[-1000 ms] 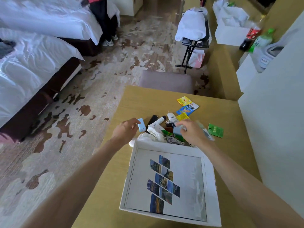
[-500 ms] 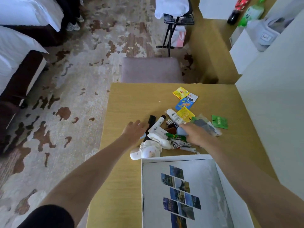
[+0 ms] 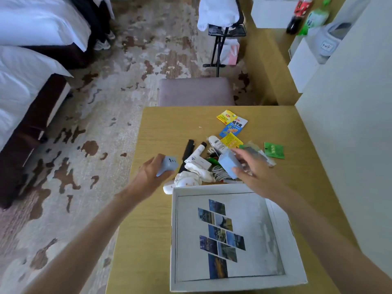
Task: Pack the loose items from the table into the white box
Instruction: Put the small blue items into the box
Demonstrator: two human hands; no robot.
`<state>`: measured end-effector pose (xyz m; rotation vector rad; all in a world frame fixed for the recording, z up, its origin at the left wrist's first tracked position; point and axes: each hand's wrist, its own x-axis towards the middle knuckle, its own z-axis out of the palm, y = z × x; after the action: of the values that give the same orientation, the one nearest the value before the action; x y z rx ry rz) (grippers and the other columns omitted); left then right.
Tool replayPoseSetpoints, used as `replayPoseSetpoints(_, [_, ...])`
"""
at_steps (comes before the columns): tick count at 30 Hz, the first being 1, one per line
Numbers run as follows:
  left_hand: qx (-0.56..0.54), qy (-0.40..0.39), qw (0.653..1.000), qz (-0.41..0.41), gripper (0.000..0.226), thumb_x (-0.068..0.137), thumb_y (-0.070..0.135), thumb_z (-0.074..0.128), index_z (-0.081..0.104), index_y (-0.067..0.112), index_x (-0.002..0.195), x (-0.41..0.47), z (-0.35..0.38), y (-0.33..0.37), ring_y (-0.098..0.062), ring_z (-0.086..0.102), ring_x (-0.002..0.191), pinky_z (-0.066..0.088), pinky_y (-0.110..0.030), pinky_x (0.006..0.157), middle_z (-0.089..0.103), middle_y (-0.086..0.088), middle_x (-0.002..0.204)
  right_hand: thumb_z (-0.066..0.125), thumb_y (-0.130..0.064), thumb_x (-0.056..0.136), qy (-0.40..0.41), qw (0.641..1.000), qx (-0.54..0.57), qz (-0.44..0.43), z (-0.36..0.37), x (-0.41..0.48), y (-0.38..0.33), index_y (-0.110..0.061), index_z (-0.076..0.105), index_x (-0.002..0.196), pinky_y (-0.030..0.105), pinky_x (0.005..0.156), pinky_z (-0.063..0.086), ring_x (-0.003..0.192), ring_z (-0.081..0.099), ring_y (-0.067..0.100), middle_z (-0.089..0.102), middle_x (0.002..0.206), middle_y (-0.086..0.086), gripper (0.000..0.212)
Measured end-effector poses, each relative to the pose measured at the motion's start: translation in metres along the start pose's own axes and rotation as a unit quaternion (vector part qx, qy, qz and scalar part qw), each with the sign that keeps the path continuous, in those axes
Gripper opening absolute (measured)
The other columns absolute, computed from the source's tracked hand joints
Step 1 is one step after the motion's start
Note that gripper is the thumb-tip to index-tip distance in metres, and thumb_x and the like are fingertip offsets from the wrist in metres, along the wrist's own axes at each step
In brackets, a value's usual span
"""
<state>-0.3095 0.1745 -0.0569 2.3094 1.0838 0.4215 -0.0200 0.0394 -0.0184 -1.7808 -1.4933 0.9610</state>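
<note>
The white box (image 3: pixel 173 230) lies open on the wooden table (image 3: pixel 165 128), with a photo collage on its floor. Just beyond its far rim lies a pile of loose items: white tubes (image 3: pixel 198 158), a black stick (image 3: pixel 187 151), a white toy (image 3: pixel 187 180), a coiled cable (image 3: pixel 220 174), coloured sachets (image 3: pixel 231 126) and a green packet (image 3: pixel 274 150). My left hand (image 3: pixel 153 172) holds a small pale blue gadget (image 3: pixel 168 165) left of the pile. My right hand (image 3: pixel 254 168) grips a pale blue box (image 3: pixel 228 164) above the pile.
A padded stool (image 3: pixel 196 92) is tucked at the table's far edge. A white wall (image 3: pixel 350 134) borders the table on the right. Beds (image 3: pixel 25 66) stand to the left across the patterned carpet. A folding rack with white cloth (image 3: pixel 220 15) and drink bottles (image 3: pixel 307 15) are farther back.
Both hands have lifted off the pile, the left now holding the pale blue gadget and the right holding the pale blue box. The view has tilted a little.
</note>
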Motion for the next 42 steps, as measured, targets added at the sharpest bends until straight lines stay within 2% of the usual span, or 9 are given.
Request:
replayPoseSetpoints(4, [0.024,0.009,0.999,0.042,0.034,0.091,0.046,0.051,0.042,0.022,0.113,-0.053,-0.021,0.06,-0.017,0.053,0.069,0.046,-0.027,0.054,0.057,-0.002,0.09,0.055,-0.02,0.097,-0.051,0.994,0.099,0.0,0.01,-0.044,-0.01,-0.029,0.042,0.137,0.018,0.086,0.052,0.108,0.058,0.0,0.057,0.122,-0.01,0.043])
replayPoseSetpoints(6, [0.113,-0.004,0.99,0.087,0.041,0.091,0.053,0.045,0.042,0.021,0.117,-0.079,-0.021,0.086,-0.011,0.05,0.066,0.038,-0.016,0.054,0.058,0.002,0.09,0.056,-0.022,0.096,-0.093,0.992,0.081,0.011,0.013,-0.061,-0.003,-0.032,0.04,0.137,0.019,0.081,0.051,0.102,0.061,0.006,0.055,0.121,-0.011,0.045])
replayPoseSetpoints(9, [0.223,-0.07,0.964,0.129,0.045,0.092,0.048,0.048,0.042,0.017,0.124,-0.105,0.005,0.114,-0.015,0.056,0.08,0.049,-0.026,0.07,0.063,-0.001,0.104,0.059,-0.024,0.093,-0.151,0.988,-0.001,0.033,0.018,-0.079,0.016,-0.028,0.038,0.139,0.019,0.077,0.05,0.099,0.061,0.012,0.053,0.122,-0.005,0.051])
replayPoseSetpoints(14, [0.336,-0.249,0.904,0.087,0.043,0.094,0.037,0.05,0.039,0.015,0.13,-0.127,0.063,0.126,-0.023,0.056,0.101,0.047,-0.035,0.081,0.058,-0.005,0.118,0.054,-0.026,0.094,-0.238,0.948,-0.211,0.005,0.036,-0.1,0.043,-0.016,0.038,0.142,0.032,0.097,0.044,0.117,0.052,0.021,0.049,0.135,0.007,0.051])
replayPoseSetpoints(21, [0.338,-0.348,0.874,0.026,0.055,0.088,0.039,0.059,0.036,0.022,0.135,-0.133,0.091,0.112,-0.023,0.054,0.109,0.048,-0.039,0.082,0.057,-0.004,0.123,0.051,-0.021,0.094,-0.319,0.916,-0.242,-0.015,0.066,-0.115,0.044,-0.014,0.042,0.135,0.032,0.086,0.041,0.104,0.051,0.019,0.049,0.13,0.009,0.042])
replayPoseSetpoints(24, [0.358,-0.348,0.865,0.054,0.052,0.086,0.045,0.06,0.044,0.018,0.127,-0.133,0.094,0.108,-0.024,0.055,0.104,0.047,-0.038,0.088,0.06,-0.006,0.119,0.055,-0.015,0.093,-0.325,0.92,-0.22,-0.006,0.082,-0.119,0.043,-0.015,0.04,0.139,0.037,0.101,0.04,0.123,0.047,0.024,0.044,0.14,0.009,0.048])
replayPoseSetpoints(28, [0.397,-0.331,0.849,0.112,0.046,0.086,0.044,0.061,0.052,0.018,0.122,-0.135,0.086,0.102,-0.024,0.055,0.106,0.037,-0.037,0.098,0.064,-0.004,0.117,0.059,-0.011,0.091,-0.304,0.934,-0.185,-0.002,0.095,-0.126,0.043,-0.015,0.047,0.134,0.03,0.097,0.04,0.124,0.049,0.022,0.05,0.137,0.006,0.045])
replayPoseSetpoints(38, [0.377,-0.356,0.84,0.163,0.028,0.095,0.028,0.047,0.061,0.026,0.12,-0.136,0.075,0.094,-0.025,0.061,0.097,0.048,-0.037,0.086,0.069,-0.005,0.107,0.068,-0.006,0.086,-0.286,0.95,-0.087,0.092,0.103,-0.131,0.039,-0.015,0.055,0.131,0.033,0.1,0.049,0.115,0.058,0.018,0.061,0.128,0.005,0.048])
replayPoseSetpoints(42, [0.287,-0.268,0.904,0.168,0.027,0.099,0.021,0.042,0.06,0.022,0.119,-0.125,0.064,0.092,-0.024,0.06,0.1,0.048,-0.034,0.078,0.068,-0.005,0.109,0.067,-0.009,0.088,-0.253,0.96,-0.026,0.12,0.096,-0.126,0.03,-0.011,0.057,0.127,0.034,0.093,0.053,0.104,0.062,0.018,0.065,0.12,0.007,0.04])
